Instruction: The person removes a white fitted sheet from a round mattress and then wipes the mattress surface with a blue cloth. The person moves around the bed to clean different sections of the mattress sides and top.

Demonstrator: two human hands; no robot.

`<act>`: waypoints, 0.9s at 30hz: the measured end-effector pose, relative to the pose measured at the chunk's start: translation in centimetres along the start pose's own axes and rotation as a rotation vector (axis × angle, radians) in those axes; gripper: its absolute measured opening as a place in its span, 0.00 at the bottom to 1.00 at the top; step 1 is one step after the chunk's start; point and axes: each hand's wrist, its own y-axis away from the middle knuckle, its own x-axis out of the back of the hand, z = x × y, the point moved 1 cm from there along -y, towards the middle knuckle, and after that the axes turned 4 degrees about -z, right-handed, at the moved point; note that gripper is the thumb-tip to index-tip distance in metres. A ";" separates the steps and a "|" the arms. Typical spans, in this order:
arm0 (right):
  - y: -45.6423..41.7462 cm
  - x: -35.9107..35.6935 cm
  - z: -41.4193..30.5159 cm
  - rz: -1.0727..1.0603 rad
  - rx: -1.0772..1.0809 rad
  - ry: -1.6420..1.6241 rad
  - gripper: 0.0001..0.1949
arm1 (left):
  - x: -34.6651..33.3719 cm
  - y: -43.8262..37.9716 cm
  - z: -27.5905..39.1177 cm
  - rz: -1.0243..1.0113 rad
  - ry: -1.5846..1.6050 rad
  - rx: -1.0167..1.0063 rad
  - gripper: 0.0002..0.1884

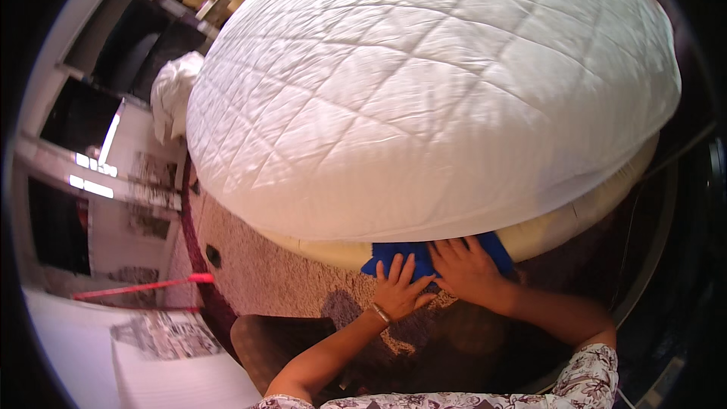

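Observation:
A blue cloth [420, 253] lies against the side of the cream bed base [335, 251], below the overhanging edge of a white quilted mattress cover [420, 91]. My left hand [400, 289], with a band at the wrist, rests on the left part of the cloth, fingers spread. Higher and to the right, my right hand [468, 270] lies flat on the cloth, its fingertips close under the mattress edge. Part of the cloth is hidden under my hands, and its upper edge meets the overhang.
Patterned carpet [255, 255] covers the floor, with a small dark object [213, 255] on it. At left stand a red bar-like object [147, 286] and white furniture with dark openings [59, 221]. White fabric [175, 94] hangs beside the bed. My bent knee [278, 341] is below.

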 end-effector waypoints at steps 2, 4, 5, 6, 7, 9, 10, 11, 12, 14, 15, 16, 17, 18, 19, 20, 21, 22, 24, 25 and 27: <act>0.7 0.1 0.4 0.016 0.016 0.041 0.31 | -0.6 -0.5 0.8 0.075 0.018 0.013 0.23; 0.7 0.1 0.8 0.027 0.012 0.084 0.32 | -2.1 0.0 2.8 0.108 0.086 0.143 0.24; 0.4 0.4 0.5 0.026 0.016 0.092 0.32 | -3.8 0.8 3.3 0.132 0.110 0.199 0.24; 0.1 0.2 0.2 0.019 0.024 0.102 0.31 | -4.4 1.0 3.6 0.157 0.139 0.258 0.24; -0.3 -0.2 -0.2 -0.008 0.051 0.086 0.32 | -5.0 1.2 3.5 0.166 0.172 0.247 0.23; -1.5 -1.3 -1.6 -0.013 0.104 0.134 0.33 | -5.4 1.6 3.3 0.219 0.215 0.268 0.21; -2.3 -1.7 -2.3 -0.009 0.128 0.161 0.34 | -5.5 1.7 2.9 0.248 0.231 0.274 0.20; -3.4 -2.1 -3.3 -0.034 0.143 0.171 0.31 | -6.2 2.3 2.5 0.223 0.288 0.361 0.18; -4.8 -2.7 -4.4 -0.017 0.171 0.196 0.30 | -6.3 3.0 1.3 0.259 0.261 0.407 0.19; -8.1 -4.2 -7.0 0.017 0.223 0.239 0.28 | -5.9 4.7 -2.1 0.323 0.205 0.498 0.21; -10.0 -5.3 -8.5 0.023 0.242 0.242 0.27 | -5.6 5.4 -4.1 0.372 0.276 0.549 0.23; -11.9 -6.2 -9.9 0.026 0.258 0.248 0.26 | -5.8 5.9 -6.2 0.388 0.349 0.589 0.26; -13.9 -6.7 -11.3 0.001 0.246 0.203 0.27 | -5.8 6.5 -8.2 0.405 0.420 0.629 0.29; -15.9 -6.7 -12.2 0.023 0.232 0.207 0.27 | -6.0 7.0 -9.7 0.482 0.498 0.661 0.29; -17.6 -6.7 -13.0 0.026 0.203 0.223 0.26 | -6.5 7.4 -10.7 0.414 0.595 0.679 0.29; -18.8 -6.6 -13.4 0.030 0.172 0.243 0.26 | -7.2 7.6 -11.5 0.347 0.692 0.690 0.30; -19.2 -6.8 -13.9 0.032 0.181 0.206 0.26 | -8.2 8.0 -11.4 0.410 0.635 0.708 0.30; -19.2 -7.0 -14.2 0.029 0.194 0.170 0.26 | -9.5 8.1 -10.4 0.472 0.579 0.731 0.31; -18.5 -6.5 -13.6 -0.031 0.224 0.168 0.26 | -10.2 6.6 -8.4 0.628 0.611 0.748 0.32; -17.7 -5.8 -13.5 -0.079 0.252 0.172 0.27 | -9.3 6.3 -7.3 0.709 0.673 0.762 0.32; -17.1 -5.2 -13.3 -0.122 0.288 0.185 0.31 | -9.1 6.1 -6.4 0.881 0.740 0.720 0.33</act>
